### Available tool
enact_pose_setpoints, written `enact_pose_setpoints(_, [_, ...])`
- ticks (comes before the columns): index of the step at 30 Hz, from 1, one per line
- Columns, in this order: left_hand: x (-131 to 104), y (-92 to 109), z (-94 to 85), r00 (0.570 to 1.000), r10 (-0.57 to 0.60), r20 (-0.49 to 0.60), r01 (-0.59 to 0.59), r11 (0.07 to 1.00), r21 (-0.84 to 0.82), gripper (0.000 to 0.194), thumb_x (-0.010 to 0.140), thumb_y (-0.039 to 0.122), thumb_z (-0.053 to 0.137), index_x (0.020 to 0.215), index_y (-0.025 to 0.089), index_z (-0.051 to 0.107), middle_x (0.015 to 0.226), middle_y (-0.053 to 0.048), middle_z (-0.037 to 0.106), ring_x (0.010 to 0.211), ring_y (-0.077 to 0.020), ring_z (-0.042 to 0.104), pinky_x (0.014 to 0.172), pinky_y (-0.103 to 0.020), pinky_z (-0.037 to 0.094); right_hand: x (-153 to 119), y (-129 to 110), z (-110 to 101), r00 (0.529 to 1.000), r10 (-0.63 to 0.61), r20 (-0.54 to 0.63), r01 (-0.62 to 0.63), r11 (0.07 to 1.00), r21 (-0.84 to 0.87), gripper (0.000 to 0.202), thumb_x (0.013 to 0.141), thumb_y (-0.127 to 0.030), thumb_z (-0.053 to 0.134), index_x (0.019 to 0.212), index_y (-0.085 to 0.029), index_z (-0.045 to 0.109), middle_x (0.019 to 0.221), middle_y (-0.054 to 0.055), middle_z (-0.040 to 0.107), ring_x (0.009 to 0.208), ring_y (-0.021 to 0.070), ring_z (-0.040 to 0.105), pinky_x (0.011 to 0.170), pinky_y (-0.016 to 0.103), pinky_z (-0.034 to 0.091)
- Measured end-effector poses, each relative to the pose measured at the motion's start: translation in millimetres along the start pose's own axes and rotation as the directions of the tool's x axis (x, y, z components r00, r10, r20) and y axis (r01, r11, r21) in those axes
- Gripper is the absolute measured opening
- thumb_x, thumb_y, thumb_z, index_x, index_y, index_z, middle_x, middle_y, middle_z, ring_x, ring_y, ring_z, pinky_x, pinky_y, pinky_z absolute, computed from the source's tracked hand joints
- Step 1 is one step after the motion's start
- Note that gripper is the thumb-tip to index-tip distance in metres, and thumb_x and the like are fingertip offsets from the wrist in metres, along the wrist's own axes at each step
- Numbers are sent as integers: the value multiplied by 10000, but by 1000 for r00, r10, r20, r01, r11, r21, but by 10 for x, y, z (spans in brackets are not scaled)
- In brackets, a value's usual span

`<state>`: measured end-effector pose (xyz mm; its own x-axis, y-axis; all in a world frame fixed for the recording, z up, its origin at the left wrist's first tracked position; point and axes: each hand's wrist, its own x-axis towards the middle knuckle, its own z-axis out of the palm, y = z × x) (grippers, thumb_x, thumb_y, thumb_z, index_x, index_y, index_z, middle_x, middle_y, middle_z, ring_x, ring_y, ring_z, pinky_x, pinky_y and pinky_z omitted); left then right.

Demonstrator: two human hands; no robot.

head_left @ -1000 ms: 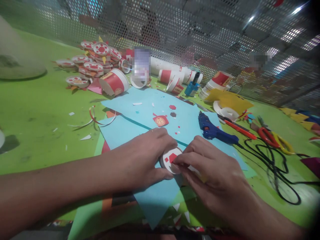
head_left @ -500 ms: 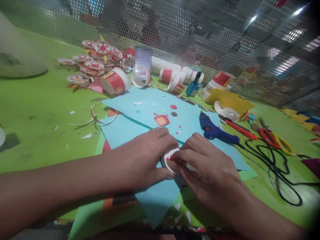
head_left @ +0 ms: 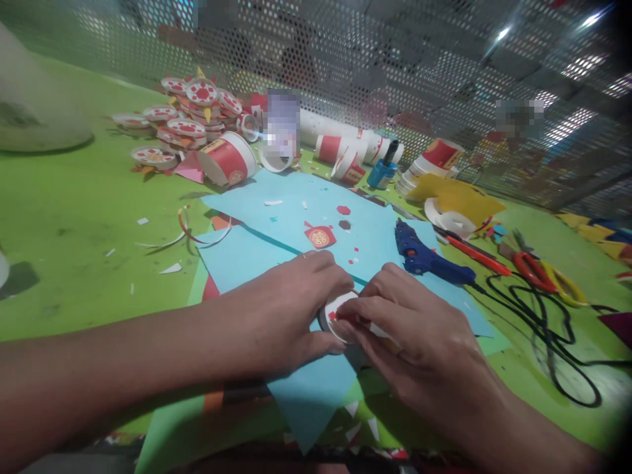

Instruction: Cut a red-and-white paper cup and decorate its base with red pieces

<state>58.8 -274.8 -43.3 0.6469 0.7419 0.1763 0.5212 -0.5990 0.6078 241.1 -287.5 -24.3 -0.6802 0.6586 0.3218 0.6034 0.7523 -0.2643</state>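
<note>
A small white paper disc (head_left: 340, 305) with red pieces on its face lies over the blue paper (head_left: 316, 401), between my two hands. My left hand (head_left: 311, 303) is wrapped round its left side, thumb at the near edge and fingers at the far edge. The fingertips of my right hand (head_left: 399, 322) are pinched together on the disc's face, at a small red piece (head_left: 332, 316). Part of the disc is hidden under the right fingers. Just beyond the hands, a red paper piece with a gold emblem (head_left: 320, 236) lies on the blue sheet.
A blue glue gun (head_left: 429, 260) lies right of the hands, its black cable (head_left: 548, 342) looping near red-handled scissors (head_left: 533, 271). Farther back are a red and white cup (head_left: 230, 160), stacked decorated discs (head_left: 185, 131), a blue bottle (head_left: 382, 174) and yellow paper (head_left: 457, 199).
Both hands keep their hold on the disc, with hardly any movement of the right fingertips. The view has shifted very slightly.
</note>
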Motion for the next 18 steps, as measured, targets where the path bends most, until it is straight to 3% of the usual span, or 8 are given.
enact_pose_setpoints(5, [-5,-9,-12,1000,17,-2,-17,1000,0,218,799,288,633,954,164,542,936,-46,511,959,-218,495,783,-327,408,-40,3,-35,999,5,-53,-4,1000,19,167,868,-83,528,787,-104,673,688,55,544,678,174,450,574,310,345])
enact_pose_setpoints(18, [-7,-4,-2,1000,7,-2,-7,1000,16,218,807,282,611,986,178,544,959,-56,528,967,-227,501,786,-336,423,-101,-30,-7,999,-46,1,46,999,30,241,865,-41,455,857,-114,684,709,60,528,674,177,388,568,308,299])
